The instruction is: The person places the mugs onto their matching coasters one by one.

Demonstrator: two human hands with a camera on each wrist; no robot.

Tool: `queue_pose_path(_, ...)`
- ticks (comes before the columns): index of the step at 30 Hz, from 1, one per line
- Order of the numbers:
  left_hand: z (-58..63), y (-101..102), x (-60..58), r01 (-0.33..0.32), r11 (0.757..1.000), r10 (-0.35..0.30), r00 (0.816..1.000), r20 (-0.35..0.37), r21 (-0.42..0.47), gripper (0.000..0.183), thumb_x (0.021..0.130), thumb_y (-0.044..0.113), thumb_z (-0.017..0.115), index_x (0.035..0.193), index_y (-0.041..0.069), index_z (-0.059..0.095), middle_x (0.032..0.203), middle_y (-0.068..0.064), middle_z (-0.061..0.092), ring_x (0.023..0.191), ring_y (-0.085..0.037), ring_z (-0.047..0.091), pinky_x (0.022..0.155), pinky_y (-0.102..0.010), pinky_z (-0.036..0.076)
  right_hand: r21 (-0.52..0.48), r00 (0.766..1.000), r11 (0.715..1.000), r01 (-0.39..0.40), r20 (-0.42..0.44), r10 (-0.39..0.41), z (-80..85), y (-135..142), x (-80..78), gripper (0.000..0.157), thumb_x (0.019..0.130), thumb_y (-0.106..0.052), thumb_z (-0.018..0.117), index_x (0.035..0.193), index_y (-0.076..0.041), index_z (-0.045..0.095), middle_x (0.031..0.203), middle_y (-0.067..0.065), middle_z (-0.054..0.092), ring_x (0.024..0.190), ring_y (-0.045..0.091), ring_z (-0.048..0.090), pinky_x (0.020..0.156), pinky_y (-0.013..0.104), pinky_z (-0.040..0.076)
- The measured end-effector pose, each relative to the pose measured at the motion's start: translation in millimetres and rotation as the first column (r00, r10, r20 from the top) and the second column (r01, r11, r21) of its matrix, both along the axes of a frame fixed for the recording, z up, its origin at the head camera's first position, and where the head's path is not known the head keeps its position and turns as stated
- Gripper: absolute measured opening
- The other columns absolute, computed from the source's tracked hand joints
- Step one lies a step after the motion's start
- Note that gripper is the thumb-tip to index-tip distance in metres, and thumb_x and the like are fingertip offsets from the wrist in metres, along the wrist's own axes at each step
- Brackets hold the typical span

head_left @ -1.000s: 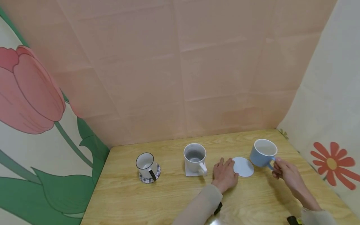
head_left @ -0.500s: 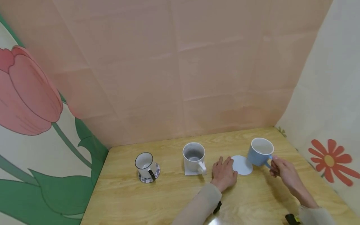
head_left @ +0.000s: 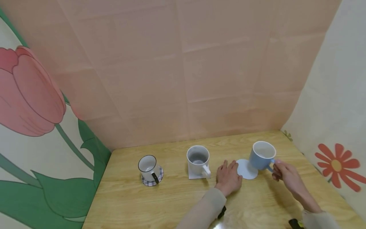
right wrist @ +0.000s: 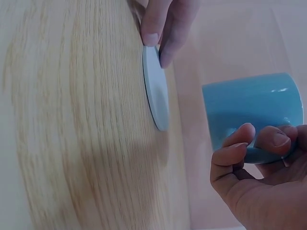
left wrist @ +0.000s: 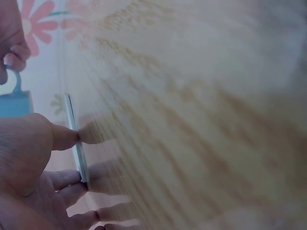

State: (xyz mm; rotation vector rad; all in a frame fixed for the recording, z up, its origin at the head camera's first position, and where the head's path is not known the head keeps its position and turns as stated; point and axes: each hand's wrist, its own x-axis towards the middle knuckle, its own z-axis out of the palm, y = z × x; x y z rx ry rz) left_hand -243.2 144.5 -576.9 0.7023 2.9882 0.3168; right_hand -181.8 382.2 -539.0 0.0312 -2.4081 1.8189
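My right hand (head_left: 288,175) grips the handle of a light blue mug (right wrist: 252,103) with a white inside. The mug hangs upright above the wooden table, overlapping the right part of a round pale coaster (head_left: 244,170) in the head view. At that coaster's left edge lies my left hand (head_left: 228,178), palm down, thumb and forefinger holding the rim between them. The wrist views show the coaster flat on the tabletop. Left of this hand, a white mug (head_left: 197,159) stands on a square white coaster (head_left: 194,176).
Further left, a white mug with a dark rim and black handle (head_left: 147,167) stands on a round plaid coaster (head_left: 148,183). A pink backdrop (head_left: 183,79) rises behind the table (head_left: 137,206); flower-printed sheets flank both sides.
My right hand has brought the blue mug a little to the left, from beside the round coaster to partly over it. The left hand stays at the coaster's edge.
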Motion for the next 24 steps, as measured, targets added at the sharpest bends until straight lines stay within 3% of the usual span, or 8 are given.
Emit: queue_pose_path(24, -1.7, 2.8, -2.3, -0.032, 0.999, 0.032, 0.999, 0.009, 0.023, 0.054, 0.104, 0.052, 0.063, 0.154, 0.036, 0.054, 0.164, 0.021, 0.046, 0.157, -0.019, 0.040, 0.123, -0.039, 0.042, -0.055, 1.000, 0.998, -0.019, -0.008, 0.019, -8.4, -9.2, -3.6, 0.056, 0.119, -0.029, 0.032, 0.084, 0.015, 0.034, 0.066, 0.011, 0.037, 0.064, 0.021, 0.055, 0.057, 0.033, 0.049)
